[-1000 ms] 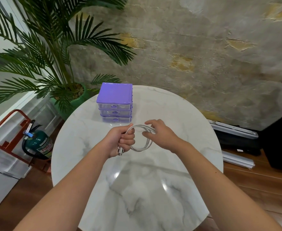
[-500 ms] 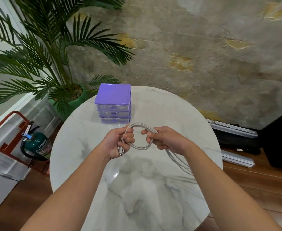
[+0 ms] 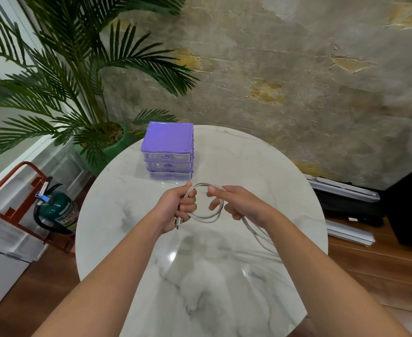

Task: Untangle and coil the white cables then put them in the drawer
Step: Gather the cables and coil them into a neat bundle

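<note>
Left hand clenched round the gathered white cables, plug ends poking out below the fist; right hand curled over the far side of the loop, thumb and forefinger pinching the strand at the top; the whole coil held in the air just above the round marble counter, in front of the purple drawer unit. And there's the change: a second ago both hands were bunched close on a tight little loop with no slack showing; now the loop has opened wider and loose strands trail from under the right hand down toward the counter's right side; so the right hand has drawn out fresh length and looks to be bringing another turn round. Coiling is well under way, I'd say, but not finished, with that tail left to wind; all three drawers look closed, so one has yet to be pulled open before the bundle goes in; potted palm and fire extinguisher off to the left, out of play.
</note>
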Demonstrator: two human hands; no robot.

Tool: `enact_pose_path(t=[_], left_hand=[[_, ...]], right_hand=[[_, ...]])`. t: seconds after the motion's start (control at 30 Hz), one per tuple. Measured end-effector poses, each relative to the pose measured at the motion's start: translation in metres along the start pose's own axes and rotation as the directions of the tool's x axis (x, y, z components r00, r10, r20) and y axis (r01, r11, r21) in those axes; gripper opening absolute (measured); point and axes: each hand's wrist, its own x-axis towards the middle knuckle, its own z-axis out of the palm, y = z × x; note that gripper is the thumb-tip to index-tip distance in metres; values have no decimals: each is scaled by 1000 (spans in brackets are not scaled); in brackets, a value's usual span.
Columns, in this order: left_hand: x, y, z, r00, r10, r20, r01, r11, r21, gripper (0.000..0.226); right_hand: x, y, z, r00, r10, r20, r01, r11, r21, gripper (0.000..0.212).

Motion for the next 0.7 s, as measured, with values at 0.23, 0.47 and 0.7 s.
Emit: enact_pose_path(t=[0.23, 0.47, 0.7], left_hand=[[-7, 3, 4, 998, -39, 48, 35, 996, 82, 37], [-9, 1, 7, 995, 92, 25, -94, 989, 112, 34], [-9, -7, 11, 988, 156, 8, -156, 984, 91, 39]], right_hand=[[4, -3, -2, 997, -77, -10, 76, 994, -83, 41], [4, -2, -2, 998, -62, 15, 60, 993, 103, 39], [4, -2, 1, 997, -62, -42, 64, 996, 65, 37]])
